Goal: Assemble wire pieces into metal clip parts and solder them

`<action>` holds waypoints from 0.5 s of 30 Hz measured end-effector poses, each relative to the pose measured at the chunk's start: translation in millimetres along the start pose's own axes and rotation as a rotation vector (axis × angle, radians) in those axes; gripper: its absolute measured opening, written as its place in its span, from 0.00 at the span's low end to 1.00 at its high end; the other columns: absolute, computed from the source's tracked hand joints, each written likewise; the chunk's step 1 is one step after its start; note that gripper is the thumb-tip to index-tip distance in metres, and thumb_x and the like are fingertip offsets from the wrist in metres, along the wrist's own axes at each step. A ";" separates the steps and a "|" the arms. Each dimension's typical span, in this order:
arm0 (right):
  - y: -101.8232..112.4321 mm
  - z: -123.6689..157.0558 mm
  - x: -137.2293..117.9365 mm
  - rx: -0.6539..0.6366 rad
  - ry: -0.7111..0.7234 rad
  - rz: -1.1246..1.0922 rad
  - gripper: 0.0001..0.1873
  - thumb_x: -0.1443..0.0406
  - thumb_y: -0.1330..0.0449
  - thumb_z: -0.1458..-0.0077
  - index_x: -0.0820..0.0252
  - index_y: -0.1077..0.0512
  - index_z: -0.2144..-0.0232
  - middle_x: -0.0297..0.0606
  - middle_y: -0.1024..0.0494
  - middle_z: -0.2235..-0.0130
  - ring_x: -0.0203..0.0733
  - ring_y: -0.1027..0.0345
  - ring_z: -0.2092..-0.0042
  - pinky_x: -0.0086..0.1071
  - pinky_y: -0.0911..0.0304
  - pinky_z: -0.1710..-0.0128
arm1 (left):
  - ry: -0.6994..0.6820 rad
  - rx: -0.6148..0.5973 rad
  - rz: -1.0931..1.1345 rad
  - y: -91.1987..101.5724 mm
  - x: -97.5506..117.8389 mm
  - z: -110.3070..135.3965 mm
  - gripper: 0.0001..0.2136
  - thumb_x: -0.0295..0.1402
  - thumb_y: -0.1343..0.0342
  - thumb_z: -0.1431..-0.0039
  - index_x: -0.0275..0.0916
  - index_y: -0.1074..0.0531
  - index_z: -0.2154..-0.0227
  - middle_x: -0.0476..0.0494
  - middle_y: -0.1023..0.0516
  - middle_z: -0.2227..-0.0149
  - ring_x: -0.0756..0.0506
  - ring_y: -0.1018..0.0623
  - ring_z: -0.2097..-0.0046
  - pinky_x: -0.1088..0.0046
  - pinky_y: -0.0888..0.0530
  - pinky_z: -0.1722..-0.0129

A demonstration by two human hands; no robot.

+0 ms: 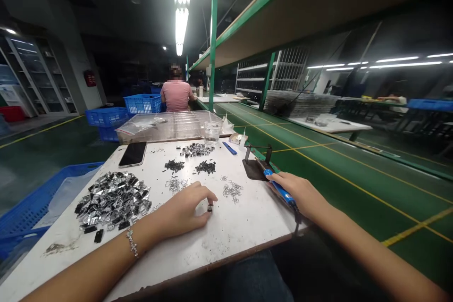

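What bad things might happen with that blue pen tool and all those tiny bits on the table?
1. The blue-handled soldering tool in the right hand may be hot; its tip sits near the black metal stand, so a slip might burn skin.
2. The small dark part under the left hand fingers is tiny and might flick away.
3. The loose silver wire clips lie close by and might get swept off the white table.
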State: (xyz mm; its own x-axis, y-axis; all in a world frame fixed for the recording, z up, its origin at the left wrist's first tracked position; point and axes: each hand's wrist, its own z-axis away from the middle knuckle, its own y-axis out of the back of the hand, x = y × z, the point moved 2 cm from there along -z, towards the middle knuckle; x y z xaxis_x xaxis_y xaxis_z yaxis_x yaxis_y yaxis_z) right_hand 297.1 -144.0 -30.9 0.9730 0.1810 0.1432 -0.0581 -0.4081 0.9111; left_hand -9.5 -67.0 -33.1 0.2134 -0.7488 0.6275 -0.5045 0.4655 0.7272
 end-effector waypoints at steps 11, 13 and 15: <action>27.1 35.4 -35.0 0.248 -0.132 0.064 0.28 0.74 0.52 0.44 0.56 0.41 0.42 0.49 0.26 0.52 0.54 0.30 0.54 0.47 0.33 0.59 | 0.133 0.153 0.486 5.5 -10.8 3.1 0.15 0.35 0.45 0.44 0.42 0.29 0.53 0.43 0.28 0.59 0.46 0.32 0.63 0.72 0.37 0.62; 19.3 73.7 -78.8 0.569 -0.204 -0.086 0.18 0.70 0.47 0.45 0.55 0.34 0.51 0.45 0.24 0.57 0.52 0.27 0.57 0.44 0.31 0.58 | 0.252 0.225 0.852 5.7 -13.7 -1.2 0.15 0.39 0.45 0.44 0.38 0.28 0.56 0.45 0.30 0.65 0.50 0.35 0.70 0.75 0.39 0.70; -2.6 99.7 -128.3 0.685 -0.227 -0.247 0.11 0.70 0.46 0.45 0.51 0.31 0.62 0.38 0.23 0.65 0.48 0.25 0.64 0.39 0.27 0.63 | 0.309 0.244 1.085 5.1 -16.1 -6.0 0.16 0.41 0.46 0.44 0.35 0.29 0.58 0.46 0.32 0.69 0.52 0.37 0.74 0.76 0.43 0.74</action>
State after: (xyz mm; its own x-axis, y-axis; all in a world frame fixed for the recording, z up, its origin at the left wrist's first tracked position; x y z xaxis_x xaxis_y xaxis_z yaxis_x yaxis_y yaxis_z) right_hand 194.7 -255.4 -90.1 0.9660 0.1813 -0.1842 0.2471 -0.8570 0.4521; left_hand -10.4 -49.8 -37.8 -0.2526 0.1528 0.9554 -0.6891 0.6647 -0.2885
